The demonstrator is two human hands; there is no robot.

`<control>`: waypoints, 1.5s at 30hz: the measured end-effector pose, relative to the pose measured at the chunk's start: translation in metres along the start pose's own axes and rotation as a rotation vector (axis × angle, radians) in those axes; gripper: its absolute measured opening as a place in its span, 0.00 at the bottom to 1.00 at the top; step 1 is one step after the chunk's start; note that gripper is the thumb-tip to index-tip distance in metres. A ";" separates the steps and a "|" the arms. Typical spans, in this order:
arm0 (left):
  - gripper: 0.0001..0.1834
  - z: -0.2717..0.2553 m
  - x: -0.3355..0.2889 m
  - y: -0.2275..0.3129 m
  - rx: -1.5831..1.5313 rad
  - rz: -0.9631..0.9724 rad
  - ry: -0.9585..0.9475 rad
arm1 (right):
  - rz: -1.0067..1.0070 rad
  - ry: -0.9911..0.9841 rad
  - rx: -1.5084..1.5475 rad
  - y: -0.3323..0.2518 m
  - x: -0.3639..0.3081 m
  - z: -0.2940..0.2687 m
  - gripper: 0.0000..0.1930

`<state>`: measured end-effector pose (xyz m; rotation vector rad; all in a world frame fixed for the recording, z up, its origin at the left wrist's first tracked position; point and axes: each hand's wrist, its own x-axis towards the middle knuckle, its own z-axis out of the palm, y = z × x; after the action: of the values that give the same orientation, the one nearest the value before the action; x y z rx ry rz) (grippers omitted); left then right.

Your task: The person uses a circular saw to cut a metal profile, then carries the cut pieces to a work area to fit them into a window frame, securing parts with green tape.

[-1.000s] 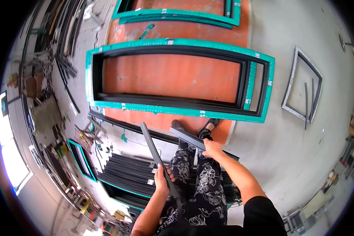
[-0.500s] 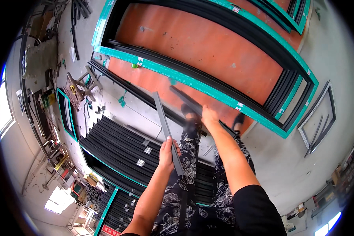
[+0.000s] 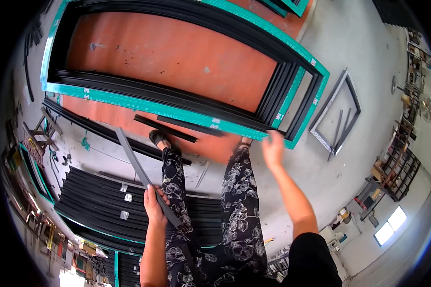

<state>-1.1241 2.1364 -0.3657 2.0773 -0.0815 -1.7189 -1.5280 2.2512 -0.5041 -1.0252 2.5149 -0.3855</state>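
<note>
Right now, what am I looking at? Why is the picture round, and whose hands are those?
No robot here! Those are a person's own bare hands. The picture comes from a wide camera worn on that person's head, looking down, and its lens bends straight edges. The left hand holds a long gray strip. The right hand is blurry, by the edge of a big green and black frame; I can't tell whether it touches. The frame lies over an orange sheet, and a dark bar lies beside one shoe.
</note>
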 end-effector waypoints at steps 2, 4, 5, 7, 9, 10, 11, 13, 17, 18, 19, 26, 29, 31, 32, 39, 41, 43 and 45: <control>0.17 0.007 -0.009 -0.014 0.085 -0.012 0.050 | 0.343 0.010 -0.186 0.105 0.022 -0.013 0.23; 0.15 0.013 -0.008 -0.038 -0.014 -0.175 -0.069 | 0.428 0.002 -0.436 0.217 0.038 -0.034 0.40; 0.15 0.017 -0.023 -0.041 0.119 -0.103 0.083 | 0.540 -0.261 -0.326 0.201 0.048 -0.045 0.48; 0.15 0.052 -0.020 -0.086 0.122 -0.150 -0.012 | 0.460 -0.137 -0.083 0.315 0.095 -0.089 0.35; 0.16 0.072 -0.023 -0.115 0.052 -0.172 -0.049 | 0.550 -0.051 0.174 0.372 0.134 -0.089 0.38; 0.16 0.047 -0.028 -0.115 0.099 -0.162 0.029 | 0.700 -0.083 0.373 0.309 0.092 -0.010 0.42; 0.16 0.050 -0.030 -0.129 0.070 -0.188 0.009 | 0.712 -0.048 0.283 0.330 0.102 -0.008 0.42; 0.15 0.054 -0.035 -0.152 0.053 -0.221 -0.001 | 0.717 -0.020 0.198 0.363 0.109 -0.005 0.41; 0.15 0.053 -0.041 -0.156 0.124 -0.236 0.005 | 0.668 -0.191 0.284 0.342 0.080 0.008 0.37; 0.16 0.050 -0.039 -0.157 0.134 -0.230 0.005 | 0.692 -0.277 0.333 0.334 0.073 0.005 0.36; 0.16 0.054 -0.039 -0.157 0.128 -0.229 -0.010 | 0.627 -0.231 0.275 0.333 0.069 0.009 0.35; 0.16 0.054 -0.026 -0.116 0.143 -0.123 0.027 | 0.590 -0.169 0.233 0.181 0.042 0.034 0.30; 0.16 0.051 -0.011 -0.108 0.138 -0.071 0.010 | 0.502 -0.148 0.223 0.172 0.037 0.049 0.27; 0.16 0.055 -0.007 -0.099 0.128 -0.056 0.013 | 0.510 -0.171 0.255 0.135 0.046 0.051 0.27; 0.16 0.059 -0.006 -0.097 0.112 -0.044 0.004 | 0.502 -0.190 0.241 0.128 0.052 0.052 0.27; 0.14 0.076 0.007 -0.098 0.231 0.030 -0.046 | 0.348 -0.182 0.038 0.097 0.091 0.060 0.35; 0.14 0.076 0.013 -0.097 0.268 0.051 -0.040 | 0.361 -0.221 0.077 0.073 0.086 0.069 0.35; 0.14 0.093 0.020 -0.093 0.257 0.056 -0.074 | 0.284 -0.161 0.091 0.085 0.080 0.085 0.34; 0.14 0.120 0.020 -0.084 0.220 0.076 -0.149 | 0.370 -0.232 0.273 0.073 0.075 0.070 0.31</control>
<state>-1.2530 2.1708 -0.4308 2.0633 -0.4069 -1.8880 -1.5889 2.2415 -0.6139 -0.4590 2.2966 -0.4531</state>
